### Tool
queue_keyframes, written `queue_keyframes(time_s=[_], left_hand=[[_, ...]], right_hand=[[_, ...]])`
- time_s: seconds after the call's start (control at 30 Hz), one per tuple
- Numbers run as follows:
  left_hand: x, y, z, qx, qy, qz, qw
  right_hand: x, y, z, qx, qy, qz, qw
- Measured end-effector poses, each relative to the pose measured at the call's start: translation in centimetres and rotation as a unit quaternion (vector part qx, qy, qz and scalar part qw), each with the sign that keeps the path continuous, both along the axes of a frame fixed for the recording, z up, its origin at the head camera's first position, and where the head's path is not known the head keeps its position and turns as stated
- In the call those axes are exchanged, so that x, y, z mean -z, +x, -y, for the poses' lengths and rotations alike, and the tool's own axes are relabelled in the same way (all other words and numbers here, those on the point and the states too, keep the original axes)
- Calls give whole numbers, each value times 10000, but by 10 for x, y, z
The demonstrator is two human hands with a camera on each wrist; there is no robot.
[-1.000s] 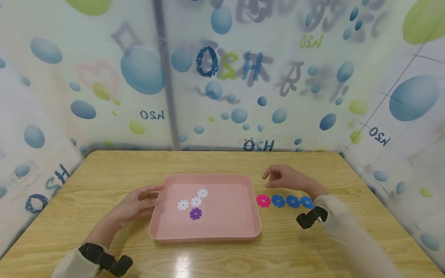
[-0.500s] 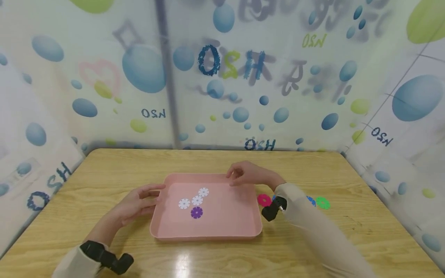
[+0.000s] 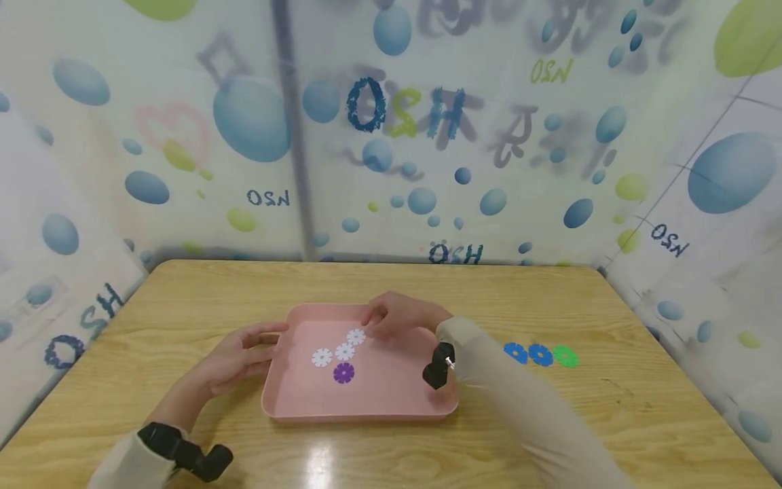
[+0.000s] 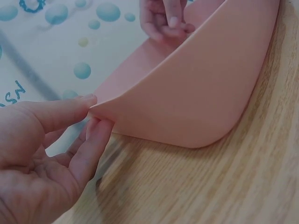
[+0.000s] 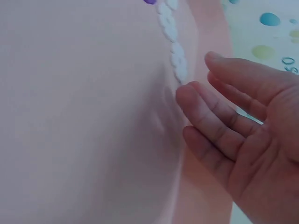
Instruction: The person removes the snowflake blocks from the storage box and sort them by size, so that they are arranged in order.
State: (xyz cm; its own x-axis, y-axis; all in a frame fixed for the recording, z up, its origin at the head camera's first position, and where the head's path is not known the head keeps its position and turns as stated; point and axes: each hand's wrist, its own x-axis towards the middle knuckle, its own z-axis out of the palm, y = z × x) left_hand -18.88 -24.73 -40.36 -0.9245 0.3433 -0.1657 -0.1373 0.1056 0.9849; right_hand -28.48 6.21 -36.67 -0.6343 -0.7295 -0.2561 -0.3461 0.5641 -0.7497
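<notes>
A pink tray (image 3: 391,401) holds 3 white snowflake discs (image 3: 356,337) and a purple snowflake disc (image 3: 344,373) on its left half. At the tray's left side my left hand (image 3: 244,356) pinches the rim between thumb and fingers, as the left wrist view shows at the tray's corner (image 4: 187,102). Over the tray's back part is my right hand (image 3: 403,314), its fingertips beside the farthest white disc. Seen from the right wrist, the right hand (image 5: 247,112) has loosely bent fingers, thumb apart, with nothing between them, near the white discs (image 5: 178,61).
Right of the tray, blue snowflake discs (image 3: 540,354) and a green snowflake disc (image 3: 565,356) lie in a row on the wooden table (image 3: 507,441). The right sleeve (image 3: 519,401) covers the row's near end. A patterned curtain (image 3: 391,224) stands behind the table.
My right hand has moved left, from above the disc row to over the tray beside the white discs. The green disc has come into view; the sleeve now hides the pink one. The left hand stays put.
</notes>
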Motion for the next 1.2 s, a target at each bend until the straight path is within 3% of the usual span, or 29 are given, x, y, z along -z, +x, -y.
queue_keyframes(time_s=[0.17,0.4,0.73,0.97,1.2], left_hand=[[-2,1,0,17,10,9,10000],[-2,2,-1,46,38,15,10000],[-3,1,-2,89,11,1,10000],[-1,0,-2,44,25,76,10000],[-2,0,-1,-12,-2,102,9999]], right_hand=[[4,1,16,-88,221,-209,9995],[4,4,25,87,617,-214,9978],[7,5,21,-455,702,-537,9950],[9,6,26,-180,835,-454,9953],[8,4,38,-142,1142,-892,9893]])
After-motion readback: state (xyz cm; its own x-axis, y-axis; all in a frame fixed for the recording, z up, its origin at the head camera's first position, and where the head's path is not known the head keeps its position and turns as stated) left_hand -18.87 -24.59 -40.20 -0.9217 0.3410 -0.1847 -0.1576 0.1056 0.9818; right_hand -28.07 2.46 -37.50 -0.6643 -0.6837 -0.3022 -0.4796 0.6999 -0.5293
